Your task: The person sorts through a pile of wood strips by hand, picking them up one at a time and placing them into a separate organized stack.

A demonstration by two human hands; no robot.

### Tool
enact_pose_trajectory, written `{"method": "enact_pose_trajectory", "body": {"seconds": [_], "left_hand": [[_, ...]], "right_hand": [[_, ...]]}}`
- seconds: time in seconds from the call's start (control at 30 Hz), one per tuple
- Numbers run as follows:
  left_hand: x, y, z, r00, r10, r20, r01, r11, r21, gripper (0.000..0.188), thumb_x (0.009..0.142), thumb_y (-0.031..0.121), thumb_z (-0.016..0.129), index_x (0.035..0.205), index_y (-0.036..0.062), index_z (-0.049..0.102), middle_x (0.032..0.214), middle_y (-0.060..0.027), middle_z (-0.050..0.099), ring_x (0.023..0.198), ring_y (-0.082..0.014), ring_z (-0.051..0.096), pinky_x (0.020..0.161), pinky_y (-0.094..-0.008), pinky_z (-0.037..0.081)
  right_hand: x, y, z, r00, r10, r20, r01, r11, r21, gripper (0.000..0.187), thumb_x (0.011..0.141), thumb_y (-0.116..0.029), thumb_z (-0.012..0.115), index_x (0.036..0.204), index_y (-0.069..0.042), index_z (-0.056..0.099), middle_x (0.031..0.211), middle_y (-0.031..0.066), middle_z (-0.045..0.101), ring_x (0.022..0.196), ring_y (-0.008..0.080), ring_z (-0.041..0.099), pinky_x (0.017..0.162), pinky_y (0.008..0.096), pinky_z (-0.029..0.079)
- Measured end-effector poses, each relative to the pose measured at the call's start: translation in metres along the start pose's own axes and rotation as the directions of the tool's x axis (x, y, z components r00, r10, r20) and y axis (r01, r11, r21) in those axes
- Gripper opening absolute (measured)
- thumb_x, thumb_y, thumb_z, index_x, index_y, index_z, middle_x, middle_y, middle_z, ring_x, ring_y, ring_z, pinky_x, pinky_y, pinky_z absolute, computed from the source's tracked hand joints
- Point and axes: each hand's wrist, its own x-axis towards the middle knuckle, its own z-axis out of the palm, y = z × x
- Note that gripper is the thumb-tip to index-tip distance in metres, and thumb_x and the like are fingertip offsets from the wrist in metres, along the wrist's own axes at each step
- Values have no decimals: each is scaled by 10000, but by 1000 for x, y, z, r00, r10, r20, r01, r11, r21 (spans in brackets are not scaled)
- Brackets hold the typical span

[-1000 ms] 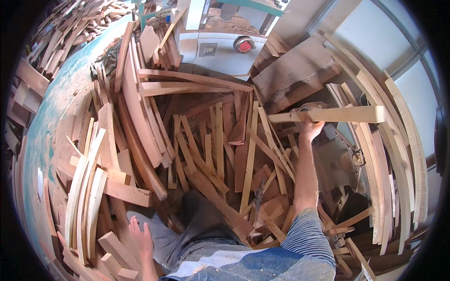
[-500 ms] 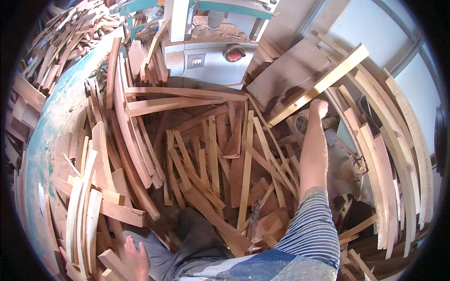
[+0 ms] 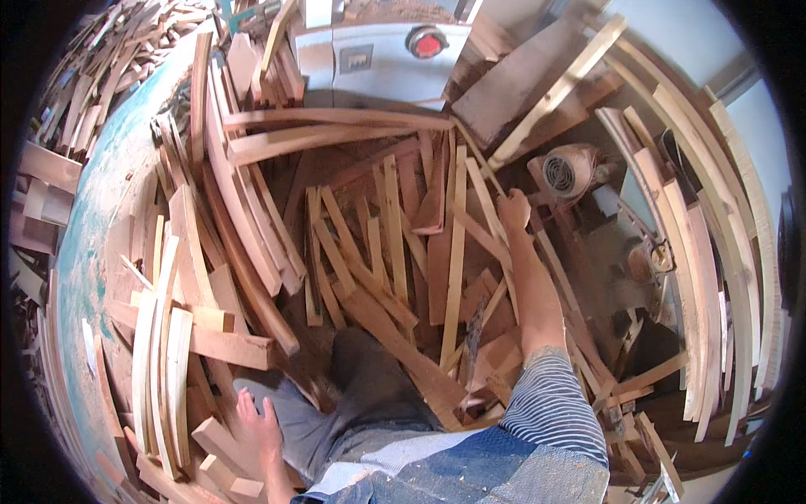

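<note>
My right hand point(image 3: 515, 212) reaches forward, fingers curled round a long thin wooden strip point(image 3: 477, 158) among the pieces right of centre. My forearm hides part of that strip. Just left of it, several pale upright strips point(image 3: 454, 252) lean in the pile. My left hand point(image 3: 260, 428) is open, fingers spread, beside my left knee, holding nothing. Close to it lie short wooden blocks point(image 3: 220, 445) and a bundle of pale curved strips point(image 3: 159, 361). Ahead on the right, a light plank point(image 3: 561, 91) stands at a slant, apart from both hands.
A pale machine cabinet point(image 3: 382, 71) with a red button point(image 3: 428, 44) stands ahead. Right of it is a dusty motor point(image 3: 564, 172) with a round grille. Long curved boards point(image 3: 705, 252) lean along the right. A dusty green table point(image 3: 105, 218) with wood pieces runs along the left.
My right hand has moved left and nearer, away from the slanted plank and onto the thin strip. The view has tilted downward. My left hand stays open beside my knee.
</note>
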Motion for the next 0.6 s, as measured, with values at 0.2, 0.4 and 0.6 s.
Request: {"method": "enact_pose_trajectory", "body": {"seconds": [0.2, 0.4, 0.6], "left_hand": [[3, 5, -2, 1000, 10, 18, -9, 1000, -25, 451, 895, 72, 704, 1297, -62, 553, 1411, -194, 561, 1132, -352, 554, 1012, -455, 453], [3, -3, 6, 1000, 24, -14, -25, 999, -47, 481, 916, 90, 699, 1345, -64, 545, 1414, -192, 561, 1172, -350, 564, 1039, -446, 454], [4, 3, 3, 1000, 11, 6, -11, 995, -102, 496, 950, 124, 676, 1387, -63, 533, 1433, -200, 546, 1213, -345, 571, 1068, -441, 451]], "right_hand": [[-103, 101, 24, 987, 29, 160, -29, 1000, -3, 460, 871, -258, 685, 1266, -21, 700, 1186, 241, 713, 1105, 391, 686, 946, 464, 541], [-169, 156, 7, 978, 22, 205, 19, 980, -196, 432, 869, -262, 683, 1223, -19, 712, 1172, 256, 703, 1105, 400, 679, 933, 485, 541], [-213, 223, -13, 954, -174, 243, 259, 887, -382, 276, 880, -188, 649, 1090, -15, 699, 1117, 277, 674, 1066, 470, 643, 947, 538, 528]]}}
